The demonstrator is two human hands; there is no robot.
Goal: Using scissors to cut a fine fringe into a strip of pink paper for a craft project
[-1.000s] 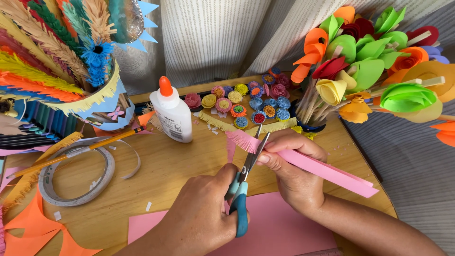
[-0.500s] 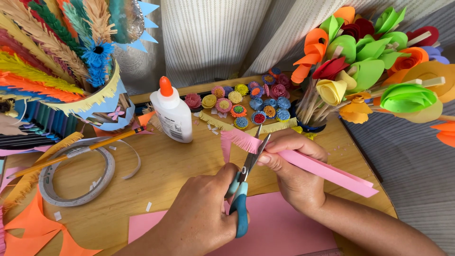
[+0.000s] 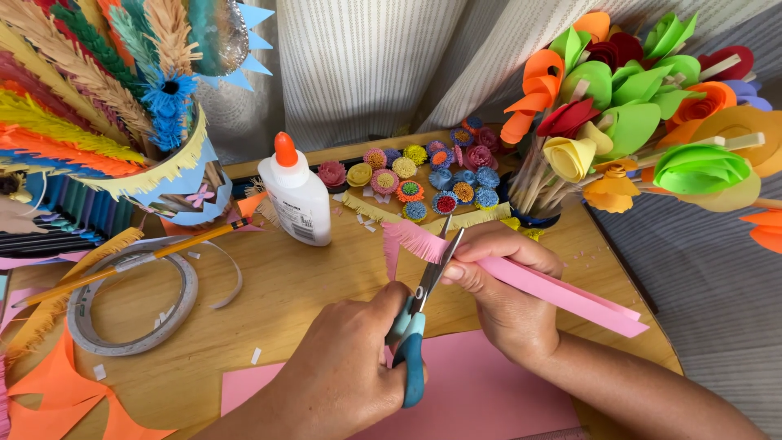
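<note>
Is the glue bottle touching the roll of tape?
Apart. In the head view the white glue bottle stands upright near the back of the wooden table, and a strip of bare wood shows between it and the tape roll lying flat to its left.

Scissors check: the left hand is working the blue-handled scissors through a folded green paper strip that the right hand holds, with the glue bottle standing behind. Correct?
Not quite: the strip is pink, not green, as the head view shows. The rest holds: the left hand works the blue-handled scissors at the strip's fringed end, the right hand holds the folded strip, and the glue bottle stands behind.
</note>
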